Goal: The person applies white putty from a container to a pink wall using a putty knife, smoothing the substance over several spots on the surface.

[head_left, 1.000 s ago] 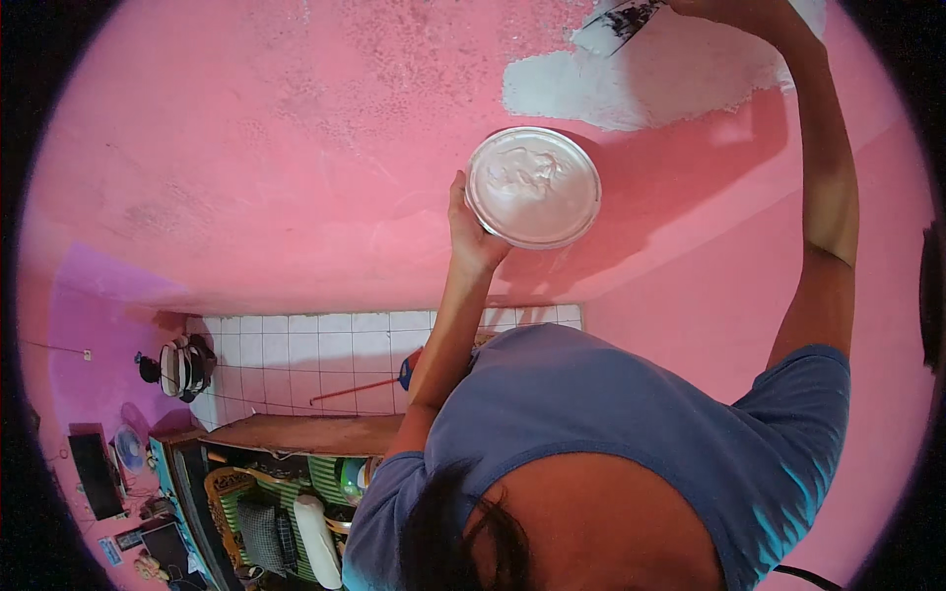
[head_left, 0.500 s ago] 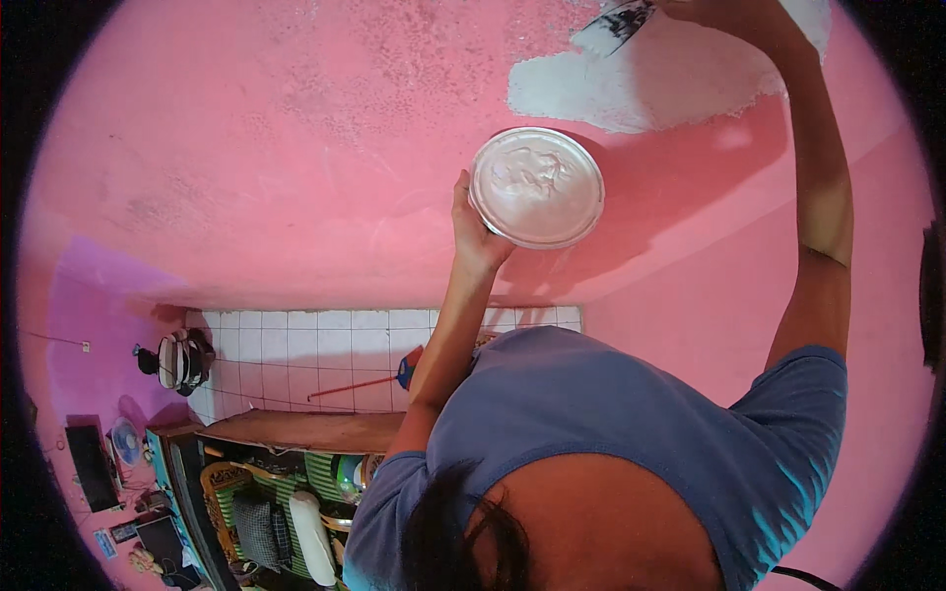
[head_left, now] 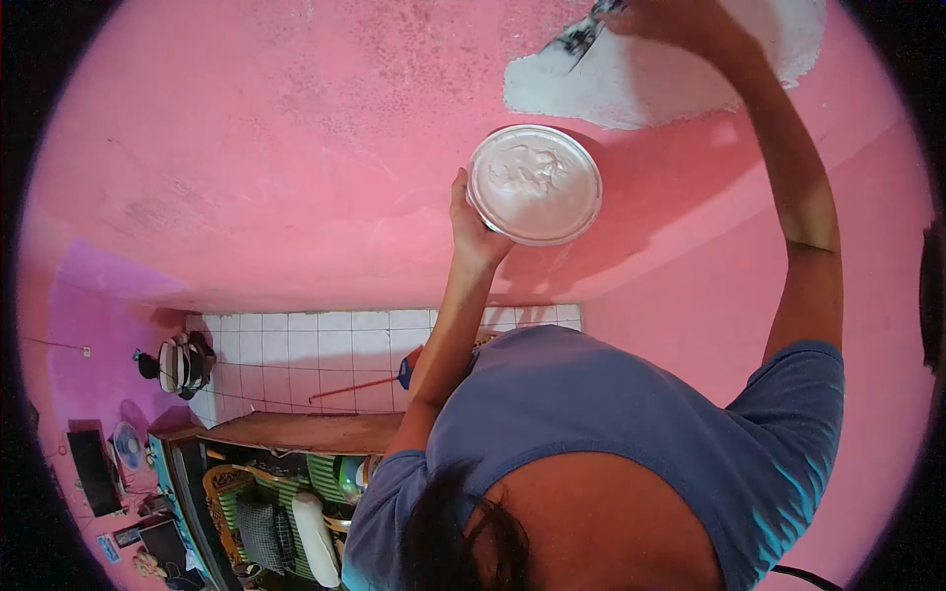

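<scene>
My left hand (head_left: 477,231) is closed round the side of a round tub of white putty (head_left: 535,185), its thumb up along the rim and the other fingers hidden beneath. The paste inside has a ridged, uneven surface. Up at the wall, my right hand (head_left: 670,22) grips a putty knife (head_left: 577,39) whose blade is smeared with white. That blade lies against the left part of a white putty patch (head_left: 670,84) on the pink wall (head_left: 325,148). The tub is held a little below the patch.
Dark speckled stains mark the wall left of the patch. Below lies a white tiled floor (head_left: 315,340) with a red-handled broom (head_left: 355,389). A wooden cabinet (head_left: 305,430), a carved chair (head_left: 227,483) with cushions, a fan (head_left: 126,445) and piled bags (head_left: 182,362) stand at the lower left.
My right hand has moved left and down with the putty knife, bringing the blade lower over the patch's left end. My left hand and the tub have stayed almost still.
</scene>
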The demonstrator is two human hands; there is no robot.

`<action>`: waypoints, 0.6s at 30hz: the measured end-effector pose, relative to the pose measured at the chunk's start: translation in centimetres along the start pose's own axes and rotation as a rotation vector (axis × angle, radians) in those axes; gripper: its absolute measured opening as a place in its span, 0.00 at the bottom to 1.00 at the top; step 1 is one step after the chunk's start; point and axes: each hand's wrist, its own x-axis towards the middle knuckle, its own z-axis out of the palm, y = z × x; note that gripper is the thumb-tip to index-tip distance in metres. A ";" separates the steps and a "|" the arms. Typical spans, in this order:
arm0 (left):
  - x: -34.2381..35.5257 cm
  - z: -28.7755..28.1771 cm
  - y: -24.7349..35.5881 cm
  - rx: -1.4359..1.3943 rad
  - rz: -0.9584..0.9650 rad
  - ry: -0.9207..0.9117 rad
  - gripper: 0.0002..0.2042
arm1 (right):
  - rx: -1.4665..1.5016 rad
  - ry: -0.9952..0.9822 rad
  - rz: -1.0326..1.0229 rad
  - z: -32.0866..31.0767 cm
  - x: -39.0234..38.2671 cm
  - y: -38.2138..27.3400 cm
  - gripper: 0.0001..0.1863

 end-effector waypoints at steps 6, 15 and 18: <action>0.4 0.4 -0.3 -0.013 -0.047 0.013 0.30 | 0.195 0.027 0.157 -5.9 0.0 1.5 0.11; 0.0 0.1 0.0 -0.022 0.006 -0.003 0.29 | 0.171 -0.241 -0.051 0.3 3.1 -1.7 0.14; 0.8 0.3 -0.5 -0.047 -0.047 -0.048 0.28 | 0.209 0.223 -0.168 -1.2 2.1 2.1 0.11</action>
